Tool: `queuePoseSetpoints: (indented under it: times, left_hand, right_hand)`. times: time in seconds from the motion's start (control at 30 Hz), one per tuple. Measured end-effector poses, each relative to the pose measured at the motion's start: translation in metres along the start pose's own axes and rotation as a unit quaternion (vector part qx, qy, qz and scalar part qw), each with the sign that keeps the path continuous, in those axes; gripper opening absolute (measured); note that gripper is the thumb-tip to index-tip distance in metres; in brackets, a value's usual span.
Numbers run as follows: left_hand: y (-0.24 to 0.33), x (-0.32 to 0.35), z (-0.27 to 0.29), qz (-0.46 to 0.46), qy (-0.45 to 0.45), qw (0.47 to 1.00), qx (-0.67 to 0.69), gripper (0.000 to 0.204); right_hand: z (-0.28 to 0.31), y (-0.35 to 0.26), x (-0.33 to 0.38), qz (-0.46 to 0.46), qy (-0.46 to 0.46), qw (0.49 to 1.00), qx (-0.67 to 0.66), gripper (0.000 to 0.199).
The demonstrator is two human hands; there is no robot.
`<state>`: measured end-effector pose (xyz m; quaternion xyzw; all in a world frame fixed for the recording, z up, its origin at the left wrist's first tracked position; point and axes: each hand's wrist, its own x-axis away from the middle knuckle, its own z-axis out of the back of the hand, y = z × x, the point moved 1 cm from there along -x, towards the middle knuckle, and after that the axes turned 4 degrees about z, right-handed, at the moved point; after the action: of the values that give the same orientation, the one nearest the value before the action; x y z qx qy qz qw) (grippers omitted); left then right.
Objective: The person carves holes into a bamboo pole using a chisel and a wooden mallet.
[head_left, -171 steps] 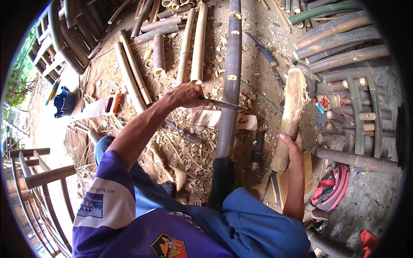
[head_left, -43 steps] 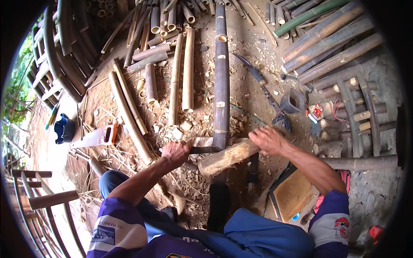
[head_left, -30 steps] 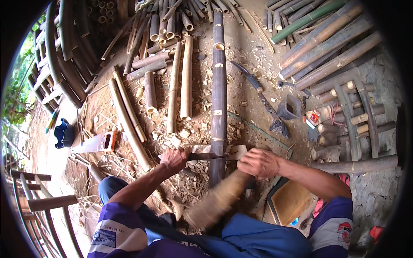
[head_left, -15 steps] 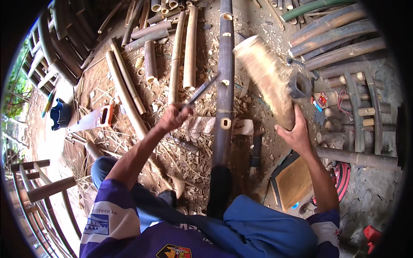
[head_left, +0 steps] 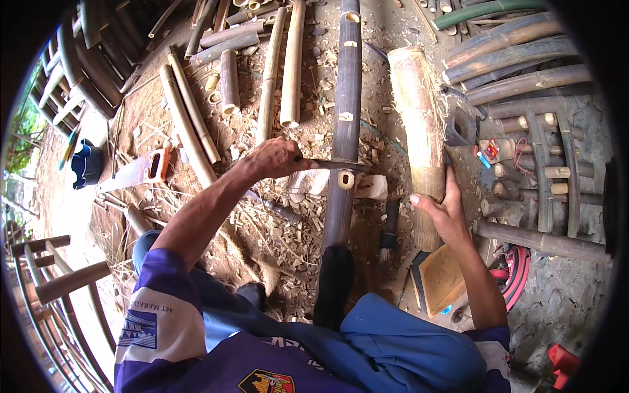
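Observation:
My left hand (head_left: 278, 159) is closed around a narrow dark-bladed chisel (head_left: 331, 165). Its blade lies crosswise over a dark bamboo pole (head_left: 342, 216), just beyond an oval hole cut in the wall; several more cut openings run up the pole. On the right, my right hand (head_left: 447, 206) grips the lower part of a thick bamboo mallet (head_left: 416, 118), its sides frayed into pale fibres. The mallet is raised upright, apart from the pole. A dark-covered foot (head_left: 334, 285) presses on the pole's near end.
Wood chips (head_left: 282, 242) litter the ground around the pole. A handsaw (head_left: 141, 173) with an orange handle lies left, near a dark blue bucket (head_left: 87, 164). Bamboo lengths (head_left: 291, 65) are spread at the back, curved pieces (head_left: 511, 59) far right. A brush (head_left: 389, 236) lies right of the pole.
The chisel has swung from pointing up and away to lying across the pole, and my left hand has moved right. The mallet has turned more upright and shifted right.

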<state>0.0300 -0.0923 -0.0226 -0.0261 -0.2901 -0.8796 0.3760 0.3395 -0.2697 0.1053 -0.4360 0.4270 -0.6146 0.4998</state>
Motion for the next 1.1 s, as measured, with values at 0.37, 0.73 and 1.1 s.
queuePoseSetpoints:
  times: [0.37,0.73,1.1]
  left_hand:
    - [-0.009,-0.001,-0.005,-0.043,0.043,0.997,-0.038,0.067]
    - [-0.014,-0.001,-0.005,-0.006,0.0,0.997,-0.074,0.066]
    - [-0.017,-0.009,-0.008,0.012,-0.041,0.997,-0.066,0.073]
  right_hand:
    - [-0.004,-0.007,-0.003,-0.003,-0.02,1.0,-0.008,0.066]
    - [-0.011,-0.008,-0.008,0.028,-0.019,0.999,0.017,0.072]
    - [-0.026,-0.062,-0.1,-0.06,-0.211,0.897,0.384,0.1]
